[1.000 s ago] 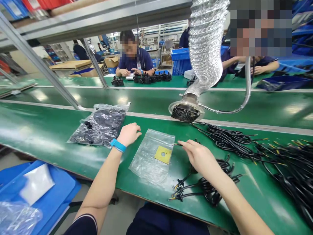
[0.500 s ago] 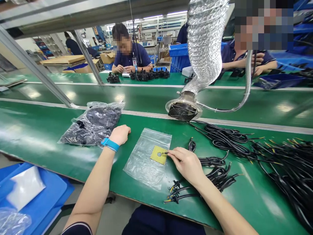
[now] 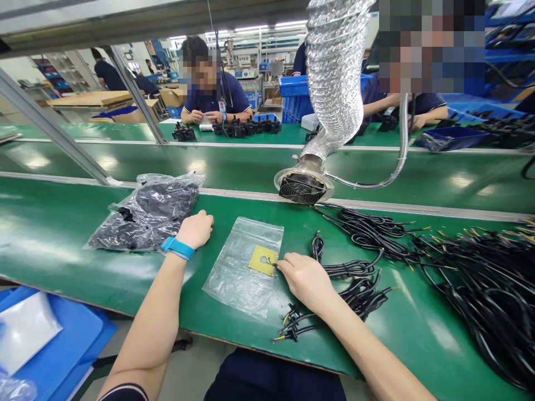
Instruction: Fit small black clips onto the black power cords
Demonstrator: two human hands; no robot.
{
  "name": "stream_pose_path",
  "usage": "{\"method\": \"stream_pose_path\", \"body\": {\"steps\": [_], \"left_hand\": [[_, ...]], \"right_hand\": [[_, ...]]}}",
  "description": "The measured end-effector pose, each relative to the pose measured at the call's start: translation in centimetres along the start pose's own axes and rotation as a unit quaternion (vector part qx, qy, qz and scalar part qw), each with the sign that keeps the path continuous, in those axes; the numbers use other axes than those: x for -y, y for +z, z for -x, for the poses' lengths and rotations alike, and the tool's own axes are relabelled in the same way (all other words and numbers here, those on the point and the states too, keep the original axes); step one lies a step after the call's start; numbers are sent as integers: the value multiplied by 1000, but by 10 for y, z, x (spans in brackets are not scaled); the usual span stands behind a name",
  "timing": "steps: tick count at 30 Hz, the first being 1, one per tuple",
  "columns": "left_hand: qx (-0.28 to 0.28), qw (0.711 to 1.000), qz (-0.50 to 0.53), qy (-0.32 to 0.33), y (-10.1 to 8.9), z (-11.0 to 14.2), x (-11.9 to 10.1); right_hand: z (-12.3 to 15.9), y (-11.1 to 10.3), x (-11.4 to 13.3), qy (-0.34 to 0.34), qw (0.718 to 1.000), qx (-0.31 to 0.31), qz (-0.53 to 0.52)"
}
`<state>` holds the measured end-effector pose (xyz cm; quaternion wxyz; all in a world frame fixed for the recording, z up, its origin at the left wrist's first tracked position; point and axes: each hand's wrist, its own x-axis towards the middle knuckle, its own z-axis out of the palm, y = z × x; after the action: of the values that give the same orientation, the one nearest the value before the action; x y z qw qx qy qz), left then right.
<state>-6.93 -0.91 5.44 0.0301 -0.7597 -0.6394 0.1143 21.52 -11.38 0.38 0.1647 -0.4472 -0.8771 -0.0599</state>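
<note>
A clear plastic bag point(image 3: 242, 273) lies flat on the green bench point(image 3: 62, 245) in front of me, with a small yellow square pad point(image 3: 262, 260) with a hole on top of it. My right hand point(image 3: 303, 277) is pinched on a thin wire end and touches it to the pad. Black cables point(image 3: 351, 289) with yellow tips lie under and beside that hand. My left hand point(image 3: 195, 229), with a blue wristband, rests curled on the bench left of the bag, next to a plastic bag of black parts point(image 3: 146, 214).
A silver flexible duct ends in a round fan grille point(image 3: 301, 188) just beyond the bag. A big heap of black cables point(image 3: 472, 267) covers the right side. A blue bin point(image 3: 50, 340) sits low on the left. Other people work at the far bench point(image 3: 251, 139).
My right hand has moved left from the cables to the yellow pad, bringing a wire end onto it. My left hand has stayed curled on the bench.
</note>
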Motion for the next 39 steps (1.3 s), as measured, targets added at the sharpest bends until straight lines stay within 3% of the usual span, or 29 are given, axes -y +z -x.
{"method": "stream_pose_path", "body": {"steps": [4,10,14,18,21,23,24,27,29,33,39], "left_hand": [[-48,998,40,11,-3,-1,-2],[-98,971,201,87,7,-6,-29],[-130,962,215,106,16,-7,-42],[-152,963,214,67,16,-8,-35],[-204,940,270,32,11,-8,-33],[-218,893,392,38,10,-5,-42],[-198,855,477,56,9,-2,-50],[-52,698,705,116,11,10,-84],[36,618,773,137,12,19,-106],[118,547,818,131,12,29,-126],[142,485,857,101,10,28,-122]], "right_hand": [[1,-4,-5,102,981,-99,-134],[-1,-6,-5,195,951,-113,-212],[-1,-3,-5,213,939,-120,-243],[-1,-1,-6,207,925,-156,-277],[-2,-1,-6,212,913,-181,-299],[-2,-2,-5,216,901,-199,-318],[-2,-2,-5,216,896,-208,-326],[-3,-4,-3,208,890,-233,-332],[-3,-5,-3,199,892,-238,-329],[-3,-5,-3,186,898,-234,-323],[-3,-3,-4,177,904,-227,-316]]}}
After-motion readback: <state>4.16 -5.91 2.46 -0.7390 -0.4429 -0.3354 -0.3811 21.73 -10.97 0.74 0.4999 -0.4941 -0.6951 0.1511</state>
